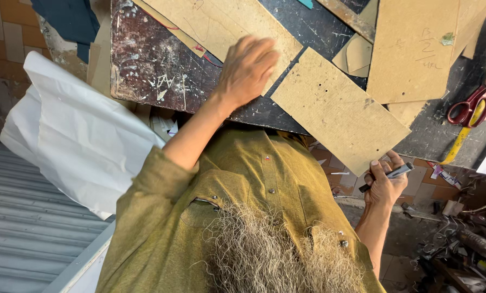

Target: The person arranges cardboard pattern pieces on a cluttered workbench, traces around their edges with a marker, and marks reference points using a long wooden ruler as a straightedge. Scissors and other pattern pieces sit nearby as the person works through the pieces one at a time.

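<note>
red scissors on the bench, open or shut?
Cannot tell. Only the red scissors' two handle loops show, close together on the dark workbench; the blades are cut off by the frame edge.

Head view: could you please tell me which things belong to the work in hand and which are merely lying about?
In hand:
- left hand on the long cardboard sheet
- right hand gripping a marker, beside the cardboard rectangle

Lying about:
- red-handled scissors
- yellow strip
- white paper
- large cardboard panel
</note>
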### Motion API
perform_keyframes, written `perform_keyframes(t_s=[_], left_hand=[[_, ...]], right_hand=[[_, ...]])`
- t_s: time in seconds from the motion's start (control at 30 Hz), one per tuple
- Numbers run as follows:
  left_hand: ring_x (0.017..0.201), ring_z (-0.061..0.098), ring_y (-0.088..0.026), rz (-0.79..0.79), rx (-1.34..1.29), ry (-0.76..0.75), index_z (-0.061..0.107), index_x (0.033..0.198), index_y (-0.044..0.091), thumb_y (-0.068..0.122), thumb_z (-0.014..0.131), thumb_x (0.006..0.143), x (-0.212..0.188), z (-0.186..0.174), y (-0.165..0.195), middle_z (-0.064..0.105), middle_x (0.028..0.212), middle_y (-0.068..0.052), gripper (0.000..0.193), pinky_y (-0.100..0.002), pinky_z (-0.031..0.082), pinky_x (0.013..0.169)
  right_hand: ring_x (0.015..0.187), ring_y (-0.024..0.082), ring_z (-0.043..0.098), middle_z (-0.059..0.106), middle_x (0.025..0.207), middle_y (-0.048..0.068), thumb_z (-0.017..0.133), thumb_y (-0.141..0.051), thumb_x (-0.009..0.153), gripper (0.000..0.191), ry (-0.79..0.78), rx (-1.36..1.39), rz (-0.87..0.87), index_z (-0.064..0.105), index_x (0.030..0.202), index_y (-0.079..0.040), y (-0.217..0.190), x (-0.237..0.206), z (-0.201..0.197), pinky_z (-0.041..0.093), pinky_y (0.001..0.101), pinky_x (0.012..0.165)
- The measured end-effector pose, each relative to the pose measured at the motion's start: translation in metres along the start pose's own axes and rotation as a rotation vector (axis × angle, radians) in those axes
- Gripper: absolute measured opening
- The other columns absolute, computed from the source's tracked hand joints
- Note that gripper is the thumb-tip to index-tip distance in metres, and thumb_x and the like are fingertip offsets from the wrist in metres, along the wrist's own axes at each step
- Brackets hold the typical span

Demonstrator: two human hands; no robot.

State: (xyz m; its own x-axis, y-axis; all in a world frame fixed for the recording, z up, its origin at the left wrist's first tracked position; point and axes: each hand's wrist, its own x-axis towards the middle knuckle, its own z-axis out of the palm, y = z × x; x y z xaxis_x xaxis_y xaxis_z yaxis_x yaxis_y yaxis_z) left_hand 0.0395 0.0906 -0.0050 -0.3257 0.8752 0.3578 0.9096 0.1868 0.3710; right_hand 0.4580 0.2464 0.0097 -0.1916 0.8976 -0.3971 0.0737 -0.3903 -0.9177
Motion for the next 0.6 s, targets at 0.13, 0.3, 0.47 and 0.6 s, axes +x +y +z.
perform_keyframes(t_s=[0.13,0.3,0.47,0.6], left_hand=[[0.149,0.021,-0.035,0.076,0.105,-0.143,0.055,0.150,0.024,0.033,0.061,0.097,0.024,0.024,-0.014,0.034,0.164,-0.007,0.054,-0.057,0.025,0.117],[0.158,0.010,-0.026,0.055,0.108,-0.187,0.047,0.161,0.034,0.038,0.059,0.109,0.007,0.029,-0.023,0.025,0.172,0.003,0.053,-0.053,0.015,0.128],[0.158,0.011,-0.027,0.079,0.142,-0.172,0.048,0.160,0.033,0.038,0.061,0.107,0.002,0.030,-0.024,0.026,0.172,0.004,0.055,-0.054,0.016,0.126],[0.158,0.011,-0.027,0.086,0.143,-0.156,0.048,0.161,0.033,0.038,0.063,0.108,0.003,0.029,-0.023,0.026,0.172,0.003,0.055,-0.054,0.016,0.126]], right_hand=[[0.064,0.010,0.064,0.073,0.093,0.015,0.072,0.011,0.088,0.044,-0.011,0.032,-0.003,0.058,0.128,0.002,-0.004,-0.003,0.010,0.044,0.0189,0.045],[0.065,0.009,0.064,0.072,0.093,0.013,0.071,0.011,0.088,0.045,0.017,0.018,0.030,0.057,0.130,0.002,0.002,-0.012,0.012,0.044,0.0193,0.046],[0.063,0.010,0.061,0.072,0.090,0.014,0.071,0.011,0.090,0.044,0.022,0.024,0.048,0.055,0.130,0.001,0.014,-0.020,0.006,0.042,0.0198,0.046],[0.065,0.010,0.063,0.070,0.087,0.012,0.072,0.011,0.089,0.045,0.043,-0.017,0.046,0.056,0.131,0.000,0.021,-0.024,0.004,0.043,0.0196,0.046]])
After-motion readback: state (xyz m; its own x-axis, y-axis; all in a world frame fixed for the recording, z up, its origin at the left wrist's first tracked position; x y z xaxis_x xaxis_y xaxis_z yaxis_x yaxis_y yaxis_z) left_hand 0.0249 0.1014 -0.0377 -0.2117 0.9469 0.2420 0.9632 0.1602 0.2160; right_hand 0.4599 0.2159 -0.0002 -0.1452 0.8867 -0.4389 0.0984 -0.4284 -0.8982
